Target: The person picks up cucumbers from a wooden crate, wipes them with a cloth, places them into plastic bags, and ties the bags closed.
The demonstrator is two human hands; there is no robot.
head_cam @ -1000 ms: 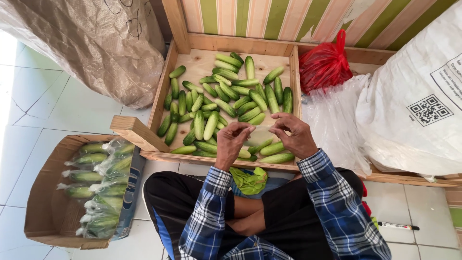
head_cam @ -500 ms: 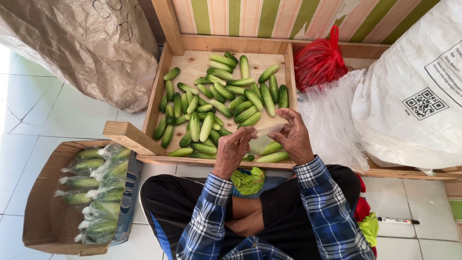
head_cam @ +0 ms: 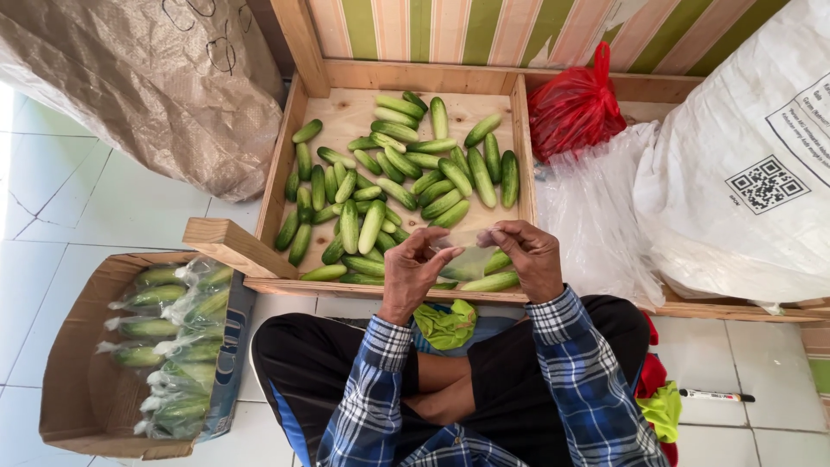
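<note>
Two hands meet over the near edge of a wooden tray (head_cam: 284, 164), both pinching one small clear plastic bag (head_cam: 467, 258). Left hand (head_cam: 411, 270) grips the bag's left edge between thumb and fingertips; right hand (head_cam: 526, 256) pinches the top right corner, fingers curled in. Bag hangs between them, thin and see-through, just above the tray's front rail. Whether its mouth is parted cannot be told.

Loose green cucumbers (head_cam: 398, 177) lie scattered across the tray's plywood floor, most angled, a few right beneath the bag. Person sits cross-legged on white floor tiles, blue plaid sleeves (head_cam: 588, 380), dark trousers, a green cloth (head_cam: 446, 323) in the lap.

Left of the knees, a cardboard box (head_cam: 82, 380) holds bagged cucumbers (head_cam: 177, 337) in rows. Right of the tray: a heap of clear plastic bags (head_cam: 596, 216), a tied red bag (head_cam: 574, 109), a large white sack (head_cam: 743, 164). Brown sack (head_cam: 147, 86) far left. Marker pen (head_cam: 716, 396) on the floor at right.
</note>
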